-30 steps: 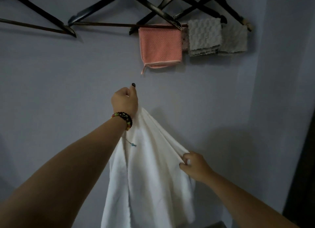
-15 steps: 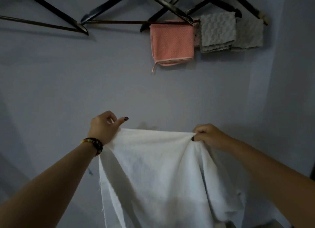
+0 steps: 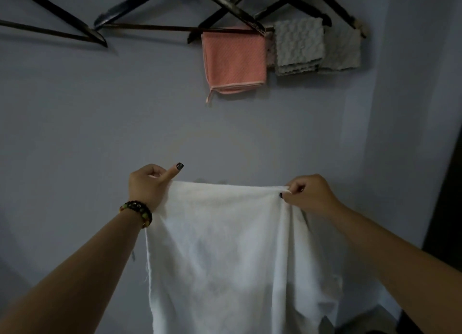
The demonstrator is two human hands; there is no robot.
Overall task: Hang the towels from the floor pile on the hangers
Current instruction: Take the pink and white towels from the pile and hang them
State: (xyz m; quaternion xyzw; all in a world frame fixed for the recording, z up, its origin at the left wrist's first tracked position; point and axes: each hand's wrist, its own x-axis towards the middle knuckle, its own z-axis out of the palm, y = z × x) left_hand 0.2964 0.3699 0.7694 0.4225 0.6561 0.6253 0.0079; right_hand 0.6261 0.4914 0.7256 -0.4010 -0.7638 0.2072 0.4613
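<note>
Up in front of the wall, one white towel [image 3: 225, 253] is stretched out flat between two hands, its top edge level and the rest hanging straight down out of view at the bottom. Her left hand [image 3: 147, 186] grips the top left corner, fingers curled into the cloth and the thumb stuck out with a dark-painted nail; a beaded bracelet [image 3: 138, 210] circles that wrist. Her right hand [image 3: 308, 195] pinches the top right corner between thumb and curled fingers.

Well above the towel, dark wooden hangers [image 3: 226, 4] hang in a row along the wall; I count at least four, though their tops are cut off and they overlap at the right, so I cannot be sure of the number. Three small cloths already hang there: one pink towel [image 3: 235, 58] folded over a hanger bar, and beside it, to the right, two grey textured towels [image 3: 298, 45], one partly behind the other. The two hangers on the left are bare.
</note>
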